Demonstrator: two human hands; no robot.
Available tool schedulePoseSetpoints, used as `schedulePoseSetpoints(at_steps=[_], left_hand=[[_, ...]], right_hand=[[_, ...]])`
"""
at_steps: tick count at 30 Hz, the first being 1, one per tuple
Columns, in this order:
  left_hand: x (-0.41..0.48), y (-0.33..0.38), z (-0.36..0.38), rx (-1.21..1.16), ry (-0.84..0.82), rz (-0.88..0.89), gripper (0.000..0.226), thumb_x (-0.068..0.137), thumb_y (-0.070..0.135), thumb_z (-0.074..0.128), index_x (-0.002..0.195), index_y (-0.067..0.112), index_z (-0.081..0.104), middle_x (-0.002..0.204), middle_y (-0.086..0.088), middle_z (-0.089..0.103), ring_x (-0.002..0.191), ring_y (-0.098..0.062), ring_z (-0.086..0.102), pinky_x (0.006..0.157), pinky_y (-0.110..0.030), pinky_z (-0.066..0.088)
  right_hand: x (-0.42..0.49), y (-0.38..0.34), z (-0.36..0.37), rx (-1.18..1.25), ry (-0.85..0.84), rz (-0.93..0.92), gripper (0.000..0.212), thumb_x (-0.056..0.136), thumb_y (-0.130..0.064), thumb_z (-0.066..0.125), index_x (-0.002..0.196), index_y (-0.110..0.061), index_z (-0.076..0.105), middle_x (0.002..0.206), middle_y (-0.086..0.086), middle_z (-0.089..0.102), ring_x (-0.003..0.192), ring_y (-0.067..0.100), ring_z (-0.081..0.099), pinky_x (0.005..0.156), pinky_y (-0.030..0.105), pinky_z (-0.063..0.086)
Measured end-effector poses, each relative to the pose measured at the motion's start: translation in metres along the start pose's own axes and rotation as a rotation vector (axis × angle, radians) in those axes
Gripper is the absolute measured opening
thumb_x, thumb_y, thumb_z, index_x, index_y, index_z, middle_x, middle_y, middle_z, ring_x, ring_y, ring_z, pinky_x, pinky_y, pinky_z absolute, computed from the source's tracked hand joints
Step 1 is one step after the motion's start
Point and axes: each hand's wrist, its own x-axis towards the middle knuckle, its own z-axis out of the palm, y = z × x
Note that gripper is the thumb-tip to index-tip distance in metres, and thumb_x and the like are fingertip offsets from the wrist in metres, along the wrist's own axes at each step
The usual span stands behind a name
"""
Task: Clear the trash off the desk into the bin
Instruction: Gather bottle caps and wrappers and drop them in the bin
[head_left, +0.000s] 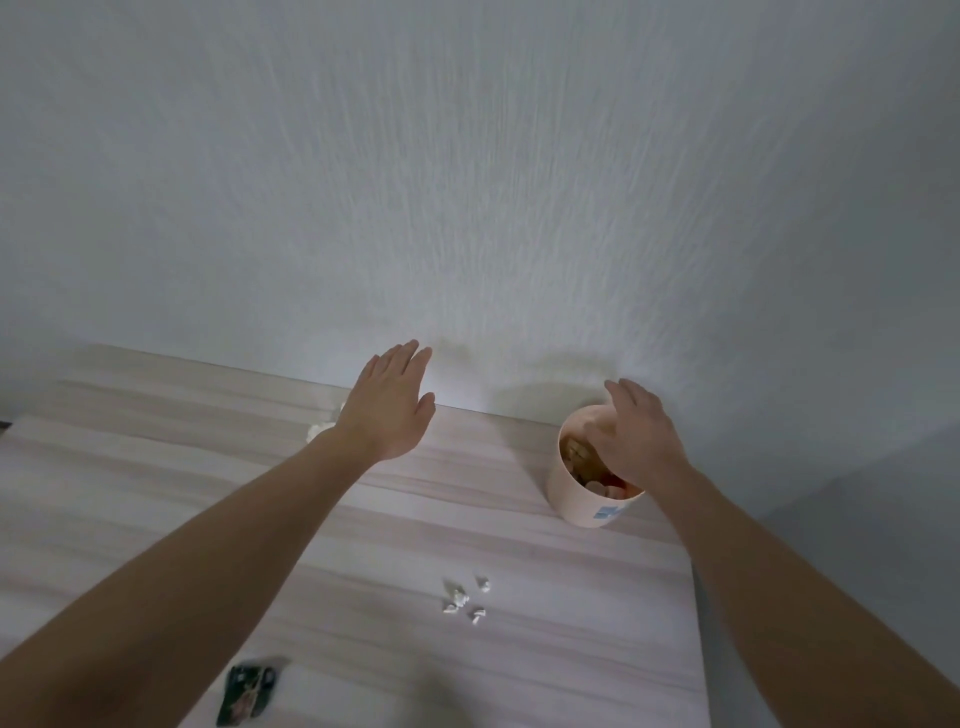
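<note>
While the right hand (636, 436) hides the bin (571, 488) mouth, its grasp unclear, left fingers (405, 358) spread.

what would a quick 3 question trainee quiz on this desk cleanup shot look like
1. True or false: the left hand grips a piece of trash.
2. Which hand is over the bin? A) left B) right C) neither
3. Fill in: the small white scraps lie on the ____.

Key:
1. False: it is open and flat, fingers extended, holding nothing.
2. B: the right hand is at the pink bin's rim, above the trash inside.
3. Desk, nearer the camera than the bin; a dark wrapper lies nearer still.
</note>
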Motion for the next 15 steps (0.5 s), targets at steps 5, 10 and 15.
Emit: schedulePoseSetpoints(at_steps=[5,10,15], left_hand=[[-0.003,0.004,-0.003,-0.005,0.007,0.008,0.057,0.095,0.026,0.043,0.147,0.009,0.028,0.155,-0.015,0.028,0.142,-0.030,0.025,0.118,-0.044,0.020],[-0.013,0.013,-0.009,-0.026,0.002,-0.016,0.055,0.096,0.027,0.043,0.146,0.009,0.030,0.154,-0.014,0.030,0.142,-0.029,0.026,0.118,-0.043,0.021],[-0.036,0.022,-0.020,-0.049,0.000,-0.039,0.051,0.097,0.026,0.044,0.144,0.007,0.035,0.150,-0.014,0.037,0.139,-0.029,0.032,0.115,-0.041,0.025]], right_hand=[[-0.007,-0.007,-0.011,-0.145,0.034,-0.025,0.063,0.095,-0.045,0.037,0.150,-0.021,0.019,0.160,0.006,0.016,0.148,0.026,0.011,0.118,0.045,0.018],[-0.023,-0.010,-0.023,-0.228,0.060,-0.049,0.062,0.097,-0.047,0.030,0.151,-0.019,0.018,0.161,0.007,0.016,0.148,0.026,0.010,0.120,0.045,0.015],[-0.044,-0.013,-0.033,-0.252,0.096,-0.048,0.061,0.097,-0.046,0.030,0.150,-0.018,0.019,0.159,0.006,0.019,0.147,0.026,0.013,0.120,0.044,0.016]])
